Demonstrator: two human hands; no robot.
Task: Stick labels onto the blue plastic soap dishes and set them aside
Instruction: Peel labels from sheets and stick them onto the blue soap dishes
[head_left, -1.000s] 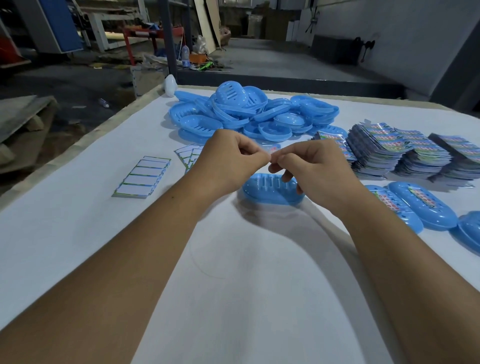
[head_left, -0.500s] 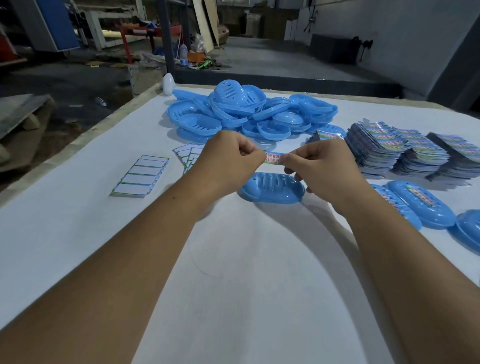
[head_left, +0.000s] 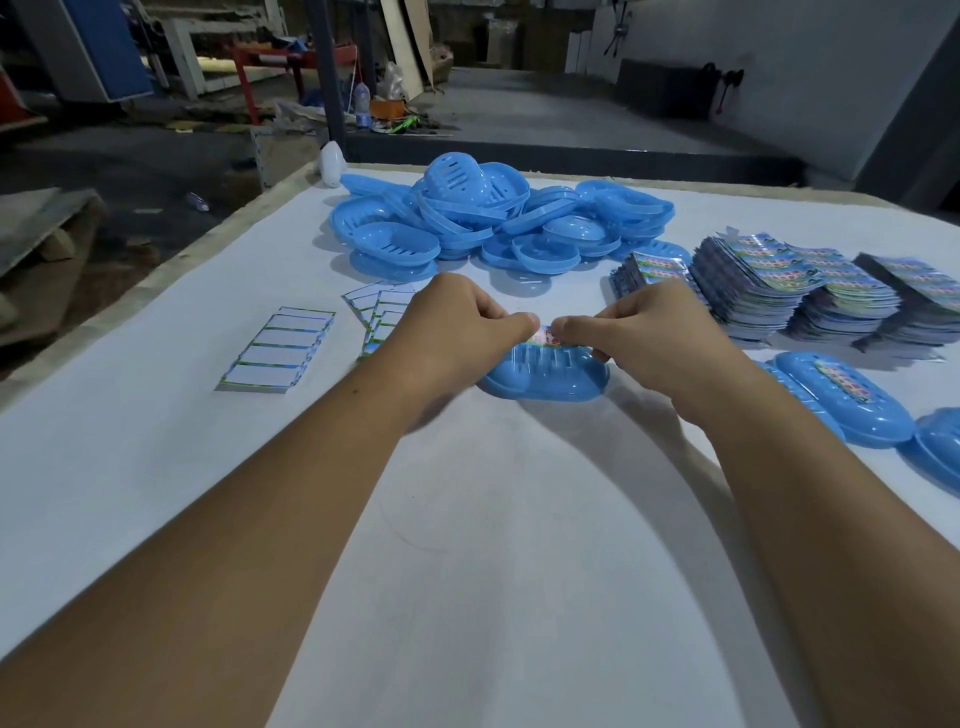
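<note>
A blue soap dish lies on the white table in front of me. A small colourful label is stretched just above the dish's far edge. My left hand pinches the label's left end and my right hand pinches its right end. My fingers hide most of the label. Whether the label touches the dish I cannot tell.
A heap of unlabelled blue dishes lies at the back. Stacks of colourful labels stand at the right, with labelled dishes near the right edge. White backing sheets lie at the left. The table's left edge drops to the floor.
Both hands drew apart, baring the label between them, and then lowered it from above the dish down to the dish's far edge.
</note>
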